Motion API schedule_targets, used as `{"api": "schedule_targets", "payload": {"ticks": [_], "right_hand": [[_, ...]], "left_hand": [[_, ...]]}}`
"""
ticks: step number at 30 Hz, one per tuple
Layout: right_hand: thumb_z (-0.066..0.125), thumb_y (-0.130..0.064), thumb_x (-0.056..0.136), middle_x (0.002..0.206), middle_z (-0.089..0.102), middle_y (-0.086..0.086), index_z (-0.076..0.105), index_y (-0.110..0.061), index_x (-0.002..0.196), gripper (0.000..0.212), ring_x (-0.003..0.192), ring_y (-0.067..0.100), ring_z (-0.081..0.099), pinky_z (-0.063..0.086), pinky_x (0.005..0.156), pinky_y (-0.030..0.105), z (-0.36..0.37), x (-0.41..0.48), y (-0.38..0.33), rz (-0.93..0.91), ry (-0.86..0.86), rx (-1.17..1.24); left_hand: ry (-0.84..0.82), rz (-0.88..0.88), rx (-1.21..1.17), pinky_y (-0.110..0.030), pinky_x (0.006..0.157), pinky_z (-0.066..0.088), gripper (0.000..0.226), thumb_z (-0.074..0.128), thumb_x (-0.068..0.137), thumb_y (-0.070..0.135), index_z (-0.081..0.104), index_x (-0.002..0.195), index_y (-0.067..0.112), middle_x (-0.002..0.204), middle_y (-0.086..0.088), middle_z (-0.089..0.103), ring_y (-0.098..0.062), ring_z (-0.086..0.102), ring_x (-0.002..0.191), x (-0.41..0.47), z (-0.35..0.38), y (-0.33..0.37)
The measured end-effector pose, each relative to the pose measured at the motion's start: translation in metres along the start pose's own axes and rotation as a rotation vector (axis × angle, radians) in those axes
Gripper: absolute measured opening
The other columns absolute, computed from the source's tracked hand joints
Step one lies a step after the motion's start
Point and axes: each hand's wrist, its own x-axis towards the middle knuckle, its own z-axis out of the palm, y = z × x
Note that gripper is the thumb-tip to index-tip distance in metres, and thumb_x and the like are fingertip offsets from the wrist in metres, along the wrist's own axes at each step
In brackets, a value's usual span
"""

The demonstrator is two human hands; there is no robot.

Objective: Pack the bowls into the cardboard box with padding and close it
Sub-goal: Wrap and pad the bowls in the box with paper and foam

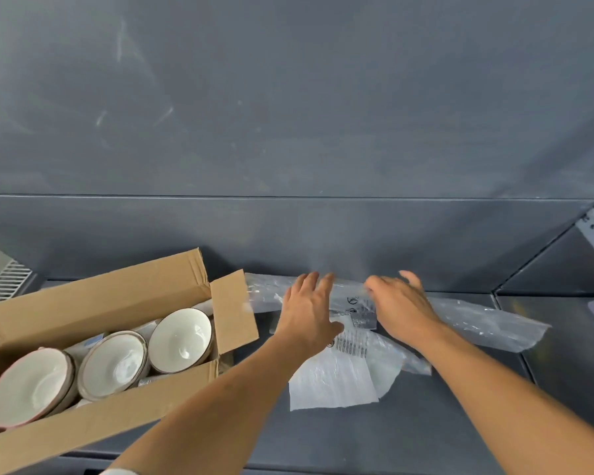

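Lower left of frame: the cardboard box (100, 303) is lying open on the grey work surface (357, 440), with its long flaps and one end flap standing out. Three white bowls are sitting in a row inside it, mouths up: the left bowl (28, 385), the middle bowl (114, 365) and the right bowl (180, 339). They are lying close beside one another. Pale wrapping material (83, 347) is showing between them.

Centre of frame: both bare arms are reaching forward. The hands are lying apart, side by side, over a long sheet of clear plastic film (487, 323) at the back edge of the surface. The left hand (306, 310) is lying palm down on the film with fingers straight and slightly spread. The right hand (402, 306) is also lying palm down on the film; its fingers are blurred, and whether they are pinching the film cannot be told.

Below the hands, a flat white plastic bag (333, 378) with printed text is lying on the surface, partly under the clear film.

Left edge: a white slatted grille (4, 279) is showing behind the box.
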Motion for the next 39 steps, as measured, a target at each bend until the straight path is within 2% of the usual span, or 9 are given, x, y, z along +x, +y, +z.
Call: {"api": "schedule_targets", "payload": {"ticks": [5, 8, 11, 13, 16, 19, 25, 34, 39], "right_hand": [[0.034, -0.006, 0.098, 0.108, 0.056, -0.001, 0.049, -0.019, 0.115, 0.026, 0.092, 0.029, 0.056, 0.038, 0.077, 0.036, -0.047, -0.010, -0.032, -0.087, 0.027, 0.085], [0.034, -0.003, 0.095, 0.109, 0.052, 0.001, 0.046, -0.022, 0.119, 0.033, 0.091, 0.029, 0.056, 0.040, 0.072, 0.038, -0.054, -0.012, -0.038, -0.093, -0.013, 0.101], [0.038, -0.049, 0.100, 0.117, 0.054, -0.003, 0.045, -0.027, 0.125, 0.035, 0.106, 0.026, 0.056, 0.043, 0.084, 0.039, -0.055, -0.013, -0.047, -0.097, -0.121, 0.143], [0.054, -0.074, 0.079, 0.113, 0.055, -0.007, 0.048, -0.031, 0.125, 0.064, 0.105, 0.022, 0.056, 0.046, 0.085, 0.039, -0.057, -0.013, -0.055, -0.098, -0.229, 0.112], [0.074, -0.056, 0.072, 0.101, 0.052, -0.002, 0.057, -0.023, 0.103, 0.049, 0.095, 0.023, 0.056, 0.043, 0.074, 0.034, -0.051, -0.010, -0.066, -0.114, -0.317, -0.035], [0.064, -0.033, 0.088, 0.093, 0.057, 0.005, 0.051, -0.015, 0.078, 0.024, 0.086, 0.027, 0.058, 0.046, 0.069, 0.034, -0.040, -0.005, -0.072, -0.084, -0.387, -0.029], [0.051, -0.019, 0.091, 0.081, 0.068, -0.005, 0.054, -0.019, 0.083, 0.008, 0.069, 0.012, 0.055, 0.037, 0.057, 0.030, -0.040, -0.005, -0.087, -0.034, -0.502, 0.250], [0.056, -0.021, 0.087, 0.086, 0.058, -0.002, 0.051, -0.025, 0.089, 0.006, 0.072, 0.016, 0.054, 0.042, 0.065, 0.034, -0.060, -0.010, -0.136, -0.113, -0.500, 0.452], [0.068, -0.015, 0.076, 0.098, 0.066, 0.000, 0.058, -0.025, 0.103, 0.031, 0.083, 0.014, 0.059, 0.049, 0.071, 0.034, -0.066, -0.004, -0.161, -0.129, -0.457, 0.567]], "left_hand": [[0.171, 0.014, 0.195, -0.042, 0.120, 0.008, 0.034, 0.061, 0.088, 0.024, 0.052, 0.120, 0.019, 0.118, 0.001, 0.059, -0.020, 0.045, 0.126, -0.005, -0.023, 0.005], [0.112, -0.001, 0.122, -0.037, 0.114, 0.022, 0.040, 0.050, 0.078, -0.003, 0.048, 0.114, 0.013, 0.091, -0.003, 0.063, -0.026, 0.062, 0.097, -0.013, -0.042, -0.001], [0.102, 0.012, -0.010, -0.034, 0.073, 0.040, 0.043, 0.049, 0.077, -0.007, 0.047, 0.116, 0.010, 0.105, -0.012, 0.061, -0.035, 0.059, 0.091, -0.022, -0.057, -0.010], [0.092, 0.019, -0.027, -0.036, 0.072, 0.042, 0.042, 0.047, 0.080, -0.006, 0.048, 0.118, 0.012, 0.111, -0.013, 0.057, -0.035, 0.057, 0.094, -0.030, -0.066, -0.016], [0.064, 0.034, -0.023, -0.035, 0.078, 0.043, 0.036, 0.046, 0.085, 0.001, 0.052, 0.118, 0.013, 0.112, -0.013, 0.056, -0.033, 0.057, 0.098, -0.044, -0.074, -0.022], [0.064, 0.058, 0.043, -0.025, 0.074, 0.034, 0.025, 0.046, 0.091, 0.014, 0.059, 0.113, 0.010, 0.109, -0.011, 0.061, -0.029, 0.057, 0.104, -0.058, -0.078, -0.030], [-0.027, -0.053, 0.228, -0.030, 0.073, 0.041, 0.054, 0.051, 0.079, 0.076, 0.063, 0.112, 0.036, 0.105, 0.006, 0.061, -0.017, 0.056, 0.099, -0.082, -0.088, -0.054], [-0.231, -0.079, -0.109, -0.035, 0.088, 0.051, 0.059, 0.079, 0.070, 0.047, 0.056, 0.121, 0.028, 0.109, 0.005, 0.064, -0.020, 0.059, 0.100, -0.087, -0.106, -0.046], [-0.224, -0.137, -0.247, -0.028, 0.069, 0.046, 0.029, 0.073, 0.077, 0.019, 0.054, 0.100, 0.016, 0.094, -0.002, 0.066, -0.020, 0.059, 0.082, -0.092, -0.103, -0.059]]}}
